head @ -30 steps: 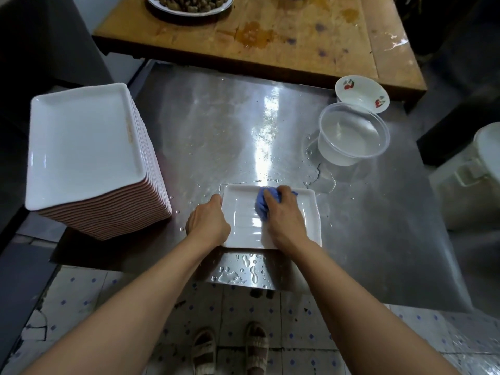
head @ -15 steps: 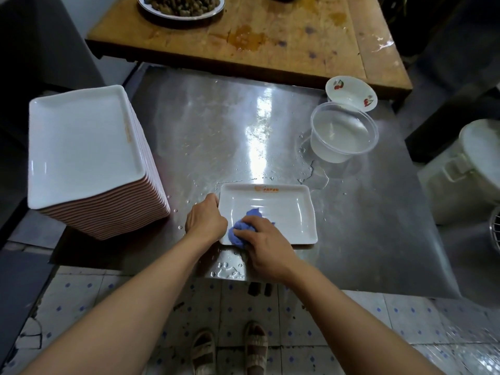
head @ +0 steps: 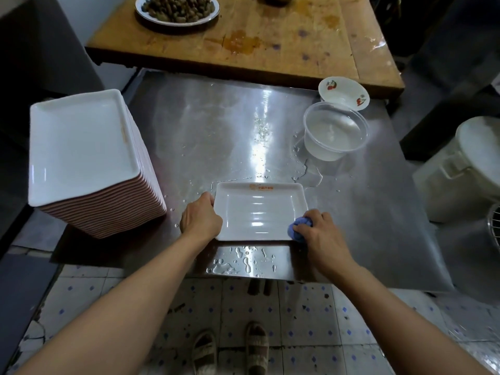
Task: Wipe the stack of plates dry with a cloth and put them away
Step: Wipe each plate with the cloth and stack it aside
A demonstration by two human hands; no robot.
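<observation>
Steel desk [head: 216, 136], wet, with droplets along its near edge and a puddle toward the far right. Landmark: single white rectangular plate [head: 257, 212] lying flat near the desk's front edge, orange print on its far rim. Left hand [head: 200, 220] at the plate's left edge, fingers curled over that rim, holding it down. Right hand [head: 319, 234] at the plate's near-right corner, grip closed round a balled blue cloth [head: 297, 231]; cloth pressed on that corner, partly hidden under the fingers.

Left of the plate, well apart: tall stack of plates [head: 81, 147], white tops with reddish-pink edges showing down the side, standing at the desk's left side and overhanging it a bit. Stack leans slightly, top plate face-up.

Beyond the plate to the right: clear plastic tub [head: 335, 131] holding water, puddle at its base reaching toward the plate. Just behind the tub, touching or nearly so, a small white bowl [head: 343, 92] with red cherry print, tilted.

Farther back from the plate: wooden table [head: 270, 39], stained, carrying a dish of brown nuts [head: 177, 8] at its left end.

Right of the plate, off the desk: white plastic bucket with lid [head: 465, 169].

Below the plate: tiled floor [head: 305, 315] with blue dots, person's sandalled feet [head: 230, 347].
</observation>
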